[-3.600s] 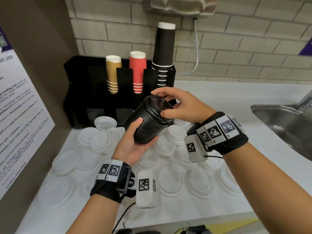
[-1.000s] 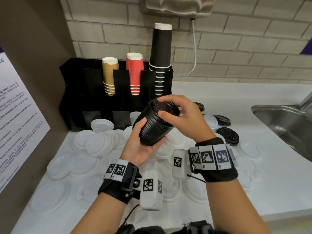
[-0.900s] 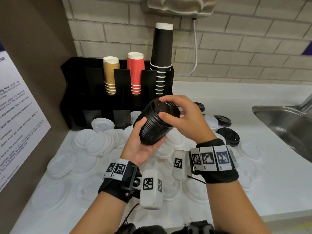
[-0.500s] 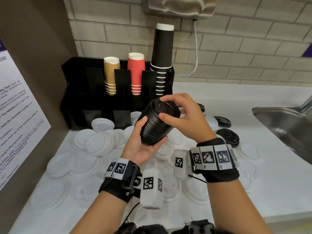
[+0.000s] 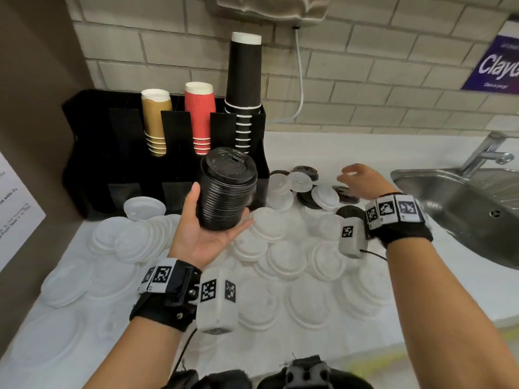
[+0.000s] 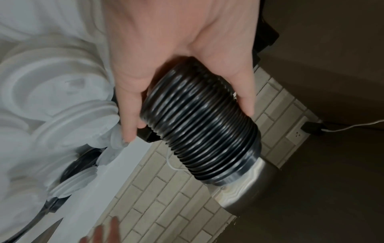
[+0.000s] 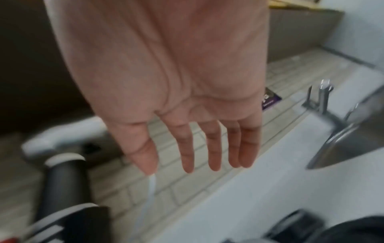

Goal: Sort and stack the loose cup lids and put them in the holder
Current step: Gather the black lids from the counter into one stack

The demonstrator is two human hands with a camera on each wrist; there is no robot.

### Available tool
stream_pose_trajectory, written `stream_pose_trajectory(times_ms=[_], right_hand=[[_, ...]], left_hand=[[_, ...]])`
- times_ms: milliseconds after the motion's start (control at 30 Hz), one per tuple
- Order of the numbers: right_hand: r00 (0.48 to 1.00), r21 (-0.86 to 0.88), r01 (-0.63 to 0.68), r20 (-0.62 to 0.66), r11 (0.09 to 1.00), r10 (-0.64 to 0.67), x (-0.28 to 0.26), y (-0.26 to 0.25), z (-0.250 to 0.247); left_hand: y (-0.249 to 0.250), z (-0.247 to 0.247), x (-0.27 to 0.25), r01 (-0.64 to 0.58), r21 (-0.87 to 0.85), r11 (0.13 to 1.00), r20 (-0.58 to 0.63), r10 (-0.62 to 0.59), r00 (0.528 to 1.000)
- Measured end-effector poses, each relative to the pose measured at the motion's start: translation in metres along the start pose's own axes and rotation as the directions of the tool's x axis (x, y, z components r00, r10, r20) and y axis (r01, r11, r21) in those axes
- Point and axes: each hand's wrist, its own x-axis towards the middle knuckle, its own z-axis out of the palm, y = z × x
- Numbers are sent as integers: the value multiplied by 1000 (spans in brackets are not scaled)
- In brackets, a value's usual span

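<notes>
My left hand (image 5: 209,220) grips a tall stack of black lids (image 5: 226,189) from below, thumb on its left side; the left wrist view shows fingers and thumb curled round the ribbed stack of black lids (image 6: 199,125). My right hand (image 5: 361,179) hovers empty with straight, spread fingers (image 7: 188,148) over a few loose black lids (image 5: 345,192) near the back right. Many loose white lids (image 5: 283,254) cover the counter. The black holder (image 5: 92,141) stands at the back left with cups in its upper slots.
Gold cups (image 5: 156,119), red cups (image 5: 200,113) and a tall stack of black cups (image 5: 244,82) stand in the holder. A steel sink (image 5: 463,209) with a tap (image 5: 488,153) lies on the right. A brown wall panel (image 5: 33,108) closes the left side.
My right hand has let go of the top of the black stack and swung right toward the loose black lids. The left hand still holds the stack, now more upright.
</notes>
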Motion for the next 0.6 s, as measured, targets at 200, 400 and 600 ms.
stream_pose_trajectory(times_ms=[200,400,600], right_hand=[[974,-593,38,202,804,103,42,49,15],[976,-586,84,210,806,51,44,65,31],[988,-511,-101,48,854,145,38,43,19]], left_hand=[[2,0,0,-53,-29,998,52,54,997],[1,1,-1,-45,7,999,82,45,996],[3,1,-2,-47,22,999,54,45,998]])
